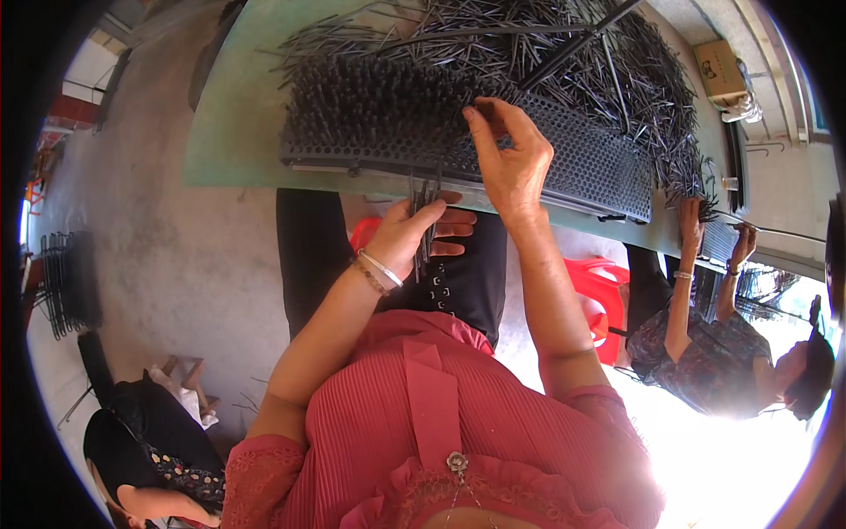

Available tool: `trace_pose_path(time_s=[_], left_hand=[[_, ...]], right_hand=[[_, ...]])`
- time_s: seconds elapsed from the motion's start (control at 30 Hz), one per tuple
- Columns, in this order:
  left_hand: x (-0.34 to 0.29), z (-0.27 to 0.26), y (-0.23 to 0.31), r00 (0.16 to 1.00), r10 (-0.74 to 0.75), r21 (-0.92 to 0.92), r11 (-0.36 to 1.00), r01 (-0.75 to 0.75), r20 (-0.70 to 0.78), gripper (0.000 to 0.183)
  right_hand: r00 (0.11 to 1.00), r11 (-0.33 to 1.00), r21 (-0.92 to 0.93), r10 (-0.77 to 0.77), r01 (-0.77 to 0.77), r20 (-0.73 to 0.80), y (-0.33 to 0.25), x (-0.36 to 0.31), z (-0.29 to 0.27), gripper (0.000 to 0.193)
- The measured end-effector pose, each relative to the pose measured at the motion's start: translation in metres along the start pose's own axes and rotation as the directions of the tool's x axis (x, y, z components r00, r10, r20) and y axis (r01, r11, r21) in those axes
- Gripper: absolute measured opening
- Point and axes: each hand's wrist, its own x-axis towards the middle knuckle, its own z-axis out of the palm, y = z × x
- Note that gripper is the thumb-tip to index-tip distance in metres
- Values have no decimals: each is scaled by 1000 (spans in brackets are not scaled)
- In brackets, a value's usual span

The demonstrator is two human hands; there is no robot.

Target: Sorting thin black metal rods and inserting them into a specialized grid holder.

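On a green table [231, 132] over grey concrete floor, a perforated black tray [582, 163] is half filled with pins.
The right hand [511, 163] pinches one pin at the tray; the left hand [414, 236] is closed around a spare bundle of pins [424, 207] just below the table edge. Best to seat each pin straight.

Perforated black tray [573, 159] right half bare, reachable; left half bristles with upright pins [370, 106]. Loose pin heap [564, 53] blocks 12 to 2 o'clock. Green tabletop [233, 132] free at 9.

One perforated black tray [564, 150], one green table [238, 132], two red stools [599, 282], and uncountably many thin dark rods [564, 53].
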Motion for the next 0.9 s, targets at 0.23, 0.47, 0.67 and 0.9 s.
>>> trace_pose_path(time_s=[0.23, 0.47, 0.67, 0.9], left_hand=[[0, -2, 1, 1000, -4, 17, 1000, 4, 11, 34], [0, -3, 0, 1000, -3, 11, 1000, 3, 14, 34], [-2, -1, 0, 999, -10, 63, 998, 7, 45, 32], [-4, 0, 4, 996, -14, 48, 999, 10, 91, 32]], right_hand=[[995, 995, -54, -75, 79, 71, 1, -1, 3, 15], [992, 995, -54, -82, 88, 98, 1, -5, 2, 20], [986, 986, -80, -136, 144, 91, 11, -10, 4, 20], [957, 947, -170, -251, 274, 146, 6, -5, 0, 17]])
